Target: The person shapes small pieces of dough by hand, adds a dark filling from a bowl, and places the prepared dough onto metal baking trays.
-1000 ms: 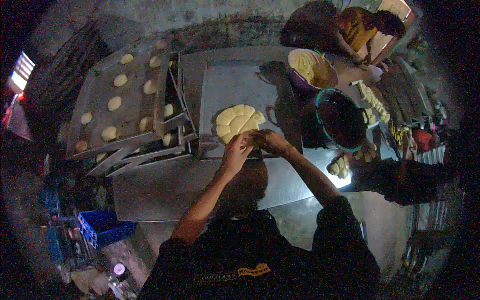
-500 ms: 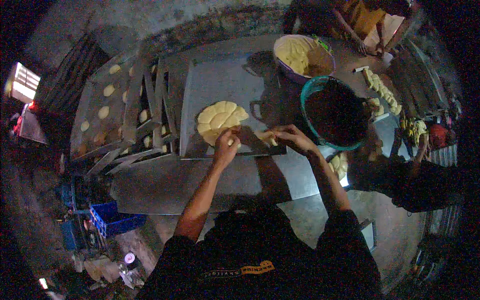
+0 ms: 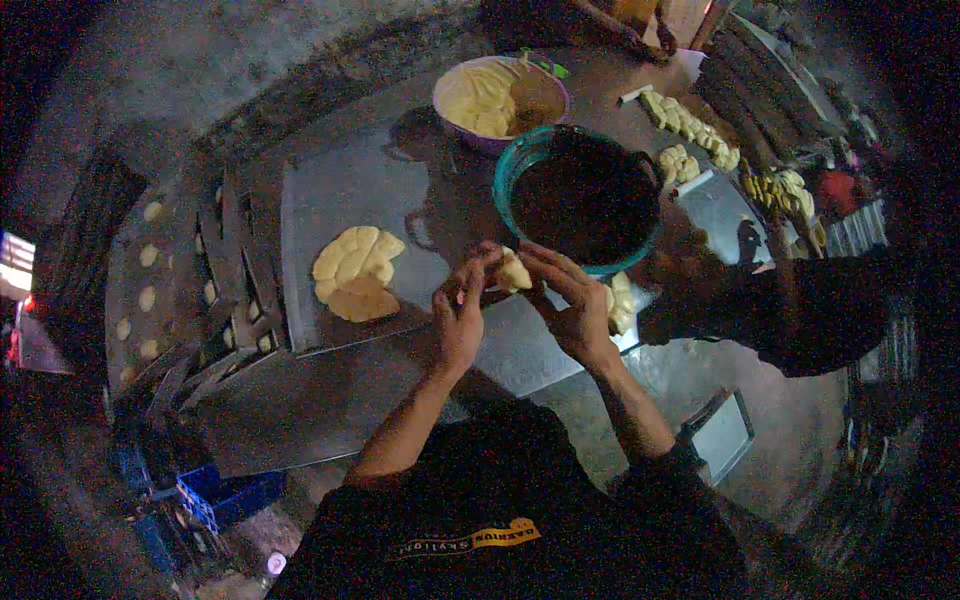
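Observation:
My left hand (image 3: 462,308) and my right hand (image 3: 572,306) meet in front of a round teal tub (image 3: 505,190). Between their bent fingers is a small pale piece of dough (image 3: 515,272), partly covered by the left fingers. Dark contents fill the teal tub, too dim to make out. Left of my hands, a cluster of flattened dough pieces (image 3: 352,262) lies pressed together on a grey metal tray (image 3: 320,190).
Behind the teal tub stands a purple-rimmed basin (image 3: 480,95) holding yellowish dough. Trays with small dough rounds (image 3: 148,298) are stacked at the left. Rows of dough pieces (image 3: 690,125) lie at the right, near co-workers' arms (image 3: 625,35). A blue crate (image 3: 225,495) stands below the table.
The view has shifted right. Both hands have left the dough cluster and come together in front of the teal tub, the dough piece now between them.

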The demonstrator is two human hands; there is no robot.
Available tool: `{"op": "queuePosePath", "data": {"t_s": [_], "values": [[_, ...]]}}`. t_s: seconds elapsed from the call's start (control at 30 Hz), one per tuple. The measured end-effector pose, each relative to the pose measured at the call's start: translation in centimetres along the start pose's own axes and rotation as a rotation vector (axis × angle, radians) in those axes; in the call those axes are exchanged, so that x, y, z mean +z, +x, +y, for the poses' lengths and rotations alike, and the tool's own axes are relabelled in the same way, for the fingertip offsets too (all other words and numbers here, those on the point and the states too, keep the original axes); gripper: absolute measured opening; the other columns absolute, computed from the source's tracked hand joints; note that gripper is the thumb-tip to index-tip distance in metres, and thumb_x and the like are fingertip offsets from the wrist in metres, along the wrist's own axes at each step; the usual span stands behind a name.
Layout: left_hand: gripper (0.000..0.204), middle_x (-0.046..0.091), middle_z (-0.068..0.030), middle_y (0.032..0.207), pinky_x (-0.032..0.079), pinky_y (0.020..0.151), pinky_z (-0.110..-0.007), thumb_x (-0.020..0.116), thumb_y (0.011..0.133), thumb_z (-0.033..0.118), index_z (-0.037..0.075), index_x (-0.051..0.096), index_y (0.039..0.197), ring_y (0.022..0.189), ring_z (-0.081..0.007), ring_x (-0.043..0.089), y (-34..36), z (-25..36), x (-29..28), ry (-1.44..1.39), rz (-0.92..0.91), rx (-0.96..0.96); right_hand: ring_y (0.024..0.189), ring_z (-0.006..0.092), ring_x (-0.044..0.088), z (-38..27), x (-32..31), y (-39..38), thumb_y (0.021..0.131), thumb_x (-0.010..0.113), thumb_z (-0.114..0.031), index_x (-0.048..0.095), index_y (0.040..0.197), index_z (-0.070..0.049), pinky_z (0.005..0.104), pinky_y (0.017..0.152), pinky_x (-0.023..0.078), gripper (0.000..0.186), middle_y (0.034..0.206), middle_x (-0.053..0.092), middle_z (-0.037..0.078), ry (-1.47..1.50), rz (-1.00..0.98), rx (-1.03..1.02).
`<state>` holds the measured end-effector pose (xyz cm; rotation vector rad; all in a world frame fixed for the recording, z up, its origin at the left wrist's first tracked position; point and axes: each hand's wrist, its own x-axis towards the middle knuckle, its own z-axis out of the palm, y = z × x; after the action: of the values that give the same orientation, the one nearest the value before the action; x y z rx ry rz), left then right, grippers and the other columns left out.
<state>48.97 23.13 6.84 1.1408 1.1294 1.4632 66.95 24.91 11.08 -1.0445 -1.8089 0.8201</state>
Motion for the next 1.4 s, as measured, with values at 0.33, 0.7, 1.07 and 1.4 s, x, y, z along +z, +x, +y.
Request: {"op": "queuePosePath", "data": {"t_s": [0.33,0.7,1.07,1.4], "values": [[0.046,0.061,-0.0043,0.135,0.033,0.115,-0.052,0.075,0.079,0.046,0.015,0.072,0.113,0.137,-0.0339,0.044,-1.2,5.5,2.1,0.673,-0.365,0.848,0.089,0.012,0.062,3.2,0.2,-5.9,0.086,0.075,-0.007,0.067,0.105,-0.002,0.0258,0.072,0.05,0.021,0.103,0.067,0.006,0.856,-0.185,0.419],[0.106,0.04,-0.0228,0.148,0.026,0.119,-0.044,0.084,0.075,0.041,0.001,0.021,0.152,0.139,-0.0379,0.039,-3.8,-2.6,1.2,0.612,-0.261,0.585,0.076,0.0085,0.057,-1.5,0.0,-4.1,0.096,0.065,-0.032,0.068,0.091,-0.008,0.0268,0.068,0.045,0.025,0.084,0.064,0.0,0.808,-0.479,0.556],[0.145,-0.008,-0.018,0.163,0.031,0.109,-0.065,0.095,0.06,0.033,0.022,-0.013,0.156,0.146,-0.0457,0.017,-6.6,-2.3,-1.6,0.009,0.055,-0.049,0.094,0.0345,0.066,13.3,-1.9,11.4,0.104,0.037,-0.044,0.063,0.122,-0.007,0.0448,0.086,0.051,0.048,0.102,0.07,0.018,-0.928,-0.829,0.089],[0.117,0.006,-0.0169,0.162,0.043,0.105,-0.055,0.087,0.075,0.018,0.017,0.002,0.157,0.138,-0.0412,0.038,-9.3,-2.6,-4.6,-0.025,0.115,-0.071,0.099,0.0466,0.064,13.5,-1.2,11.1,0.103,0.035,-0.037,0.055,0.132,-0.011,0.0531,0.085,0.052,0.044,0.111,0.066,0.026,-1.001,-0.832,0.218]]}}
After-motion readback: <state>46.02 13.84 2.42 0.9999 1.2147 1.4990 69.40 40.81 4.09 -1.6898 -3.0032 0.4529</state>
